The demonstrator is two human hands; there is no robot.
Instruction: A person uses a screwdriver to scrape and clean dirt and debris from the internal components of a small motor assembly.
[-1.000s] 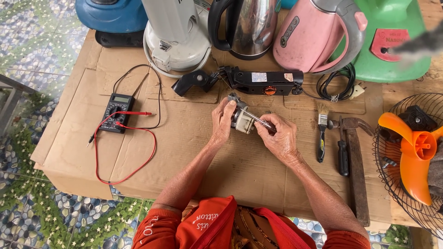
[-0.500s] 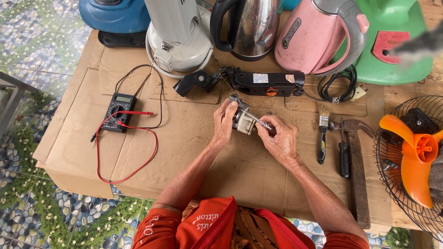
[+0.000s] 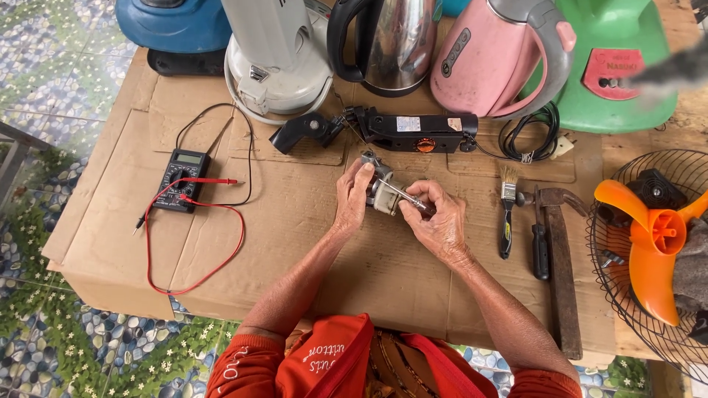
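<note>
Desk point(image 3: 110, 243), covered in flattened brown cardboard, carrying all items listed. Back row, left to right: blue round appliance base point(image 3: 173, 26); white plastic fan pedestal point(image 3: 276, 66); polished steel electric kettle with black handle point(image 3: 387, 44); pink plastic kettle with grey handle point(image 3: 498, 63); green plastic fan housing point(image 3: 619, 66). Right edge: round wire fan guard point(image 3: 612, 250) holding an orange three-blade plastic propeller point(image 3: 649, 243). In front of the kettles: long black plastic fan neck assembly point(image 3: 413, 133), coiled black mains cord point(image 3: 527, 140). Right of centre: wooden-handled claw hammer point(image 3: 560, 265), black-handled screwdriver point(image 3: 540, 250), small paintbrush point(image 3: 507, 214). Left: black digital multimeter point(image 3: 177, 179) with red and black test leads point(image 3: 192, 250). Centre, held just above the cardboard: small grey metal fan motor with protruding steel shaft point(image 3: 383, 193). Left hand point(image 3: 352, 199), grip closed round the motor body; right hand point(image 3: 439, 221), fingertips pinching the shaft end. Handling note, as judgement: the body is best kept firmly braced in the left hand while the right turns or tests the shaft gently, keeping the fine wires clear of strain. Against the earlier frame: hands, motor and tools lie much as they did; the view alone has shifted very slightly.
</note>
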